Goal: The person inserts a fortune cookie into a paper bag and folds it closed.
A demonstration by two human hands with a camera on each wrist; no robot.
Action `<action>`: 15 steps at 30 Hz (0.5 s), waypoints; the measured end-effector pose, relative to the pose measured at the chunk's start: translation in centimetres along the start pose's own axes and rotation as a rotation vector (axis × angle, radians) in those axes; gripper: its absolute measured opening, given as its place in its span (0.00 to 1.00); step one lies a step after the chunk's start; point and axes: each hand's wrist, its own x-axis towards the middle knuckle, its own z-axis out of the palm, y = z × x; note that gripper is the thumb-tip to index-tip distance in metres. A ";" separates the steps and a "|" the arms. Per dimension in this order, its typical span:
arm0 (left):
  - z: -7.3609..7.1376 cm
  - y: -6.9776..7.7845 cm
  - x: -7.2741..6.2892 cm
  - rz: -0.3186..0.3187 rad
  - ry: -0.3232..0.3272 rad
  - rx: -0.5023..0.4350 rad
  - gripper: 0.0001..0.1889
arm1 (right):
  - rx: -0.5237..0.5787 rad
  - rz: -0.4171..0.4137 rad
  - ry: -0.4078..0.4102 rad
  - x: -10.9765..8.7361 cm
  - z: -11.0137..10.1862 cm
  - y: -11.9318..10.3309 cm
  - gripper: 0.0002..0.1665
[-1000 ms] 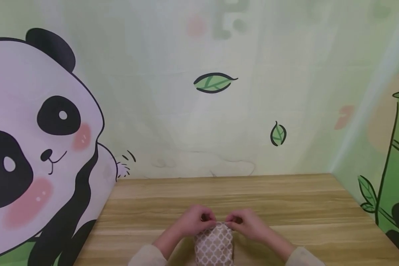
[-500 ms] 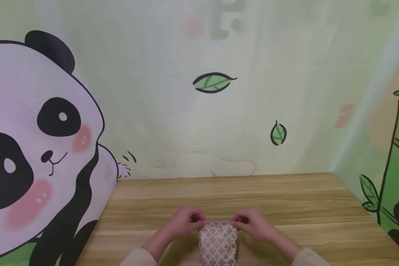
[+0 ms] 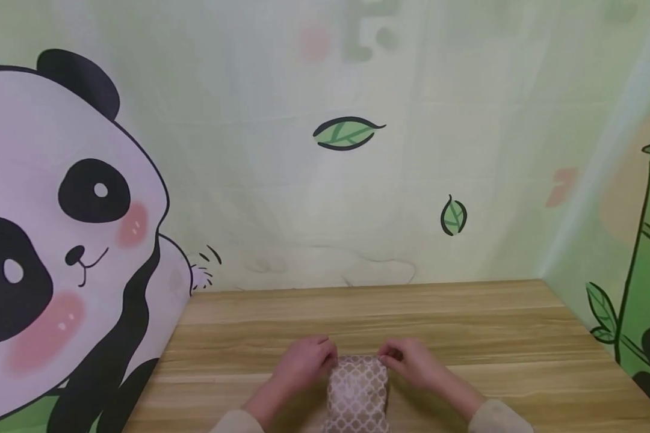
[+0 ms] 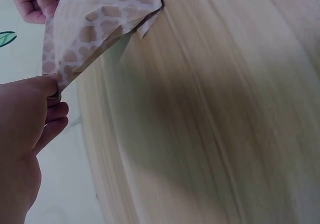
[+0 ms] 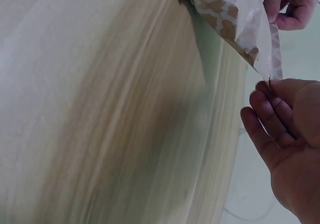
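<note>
Between the two hands stands a paper bag (image 3: 356, 394) with a white lattice print on brown, its lower end cut off by the head view's bottom edge. My left hand (image 3: 306, 362) pinches the bag's upper left corner between thumb and finger. At the opposite corner, my right hand (image 3: 411, 364) pinches the top edge in the same way. The left wrist view shows the bag's paper (image 4: 107, 22) slanting down from the left fingertips, with a creased lower corner. Seen from the right wrist, the other fingers of the right hand (image 5: 295, 129) are spread loosely below the pinch.
A wood-grain table (image 3: 466, 319) lies under the hands. Behind it hangs a pale green printed backdrop (image 3: 260, 180) with a large cartoon panda (image 3: 103, 108) at the left and green bamboo (image 3: 647, 264) at the right.
Both hands have moved apart along the bag's top edge, which now lies wider and straighter. My left hand has turned so its back faces up more. The pinch at both corners continues.
</note>
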 end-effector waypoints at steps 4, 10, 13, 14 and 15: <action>0.6 0.4 -0.1 0.013 0.086 -0.006 0.09 | 0.077 0.063 -0.007 -0.1 -0.3 0.3 0.02; 1.2 0.4 -0.3 0.032 0.114 0.012 0.10 | 0.089 0.048 -0.031 -0.1 -0.1 0.8 0.03; 1.2 0.2 -0.4 0.094 0.104 0.113 0.09 | 0.067 0.016 -0.029 0.1 0.1 0.9 0.02; 1.2 0.2 -0.4 0.121 0.096 0.165 0.09 | 0.054 0.003 -0.026 0.1 0.2 0.9 0.02; 1.2 0.1 -0.4 0.146 0.085 0.219 0.08 | 0.035 -0.009 -0.023 0.2 0.4 1.0 0.03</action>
